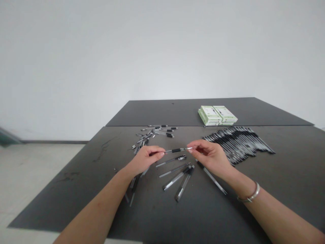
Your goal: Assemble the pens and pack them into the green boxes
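Held level between my two hands is a pen (176,150) with a clear barrel and a black grip. My left hand (145,158) pinches its left end between thumb and fingers. At the pen's pale, pointed right end, the thumb and fingertips of my right hand (211,155) are closed; whether a small part is also in them is hidden. Just below lie thin refills (174,169) and two clear pen barrels (183,184) with black grips. Another pen (212,179) rests beneath my right wrist.
Many pens (243,142) lie side by side in a row at the right. Behind them stand stacked green-and-white boxes (215,116). Loose pen parts (162,131) are scattered beyond and under my left hand. The dark table (83,189) has a seam across it, before a white wall.
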Available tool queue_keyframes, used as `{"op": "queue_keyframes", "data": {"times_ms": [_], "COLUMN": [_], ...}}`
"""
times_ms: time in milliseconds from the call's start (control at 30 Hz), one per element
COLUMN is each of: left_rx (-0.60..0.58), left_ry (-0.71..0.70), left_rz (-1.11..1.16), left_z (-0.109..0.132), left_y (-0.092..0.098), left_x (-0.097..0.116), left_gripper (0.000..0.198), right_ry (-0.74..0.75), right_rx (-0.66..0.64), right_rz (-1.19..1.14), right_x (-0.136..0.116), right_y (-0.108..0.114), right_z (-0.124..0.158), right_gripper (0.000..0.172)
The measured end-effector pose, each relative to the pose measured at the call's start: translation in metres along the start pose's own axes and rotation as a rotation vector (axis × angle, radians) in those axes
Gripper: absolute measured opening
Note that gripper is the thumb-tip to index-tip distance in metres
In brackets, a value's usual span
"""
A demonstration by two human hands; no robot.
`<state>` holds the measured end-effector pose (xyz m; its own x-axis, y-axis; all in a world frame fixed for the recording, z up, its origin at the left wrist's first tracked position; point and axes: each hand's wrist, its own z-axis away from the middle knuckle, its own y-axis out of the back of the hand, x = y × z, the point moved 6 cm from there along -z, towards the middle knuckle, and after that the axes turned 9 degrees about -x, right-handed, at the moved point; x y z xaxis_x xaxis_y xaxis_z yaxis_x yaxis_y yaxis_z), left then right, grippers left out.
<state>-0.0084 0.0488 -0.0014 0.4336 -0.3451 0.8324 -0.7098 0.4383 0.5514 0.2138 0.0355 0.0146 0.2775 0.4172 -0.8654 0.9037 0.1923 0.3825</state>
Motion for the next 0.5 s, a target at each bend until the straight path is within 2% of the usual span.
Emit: {"op": "queue_keyframes", "data": {"times_ms": [500], "left_rx": [-0.021], "left_ry": [-0.015], "left_rz": [0.030], "left_z": [-0.0008], "left_y": [-0.0038], "left_x": [0.0017], "left_gripper": [0.026], "right_ry": [-0.008], "right_rx": [-0.039], "right_rz": [0.057], "right_x": [0.0033], "right_y": [-0.0082], "right_z": [0.0012], "right_gripper": [0.018]}}
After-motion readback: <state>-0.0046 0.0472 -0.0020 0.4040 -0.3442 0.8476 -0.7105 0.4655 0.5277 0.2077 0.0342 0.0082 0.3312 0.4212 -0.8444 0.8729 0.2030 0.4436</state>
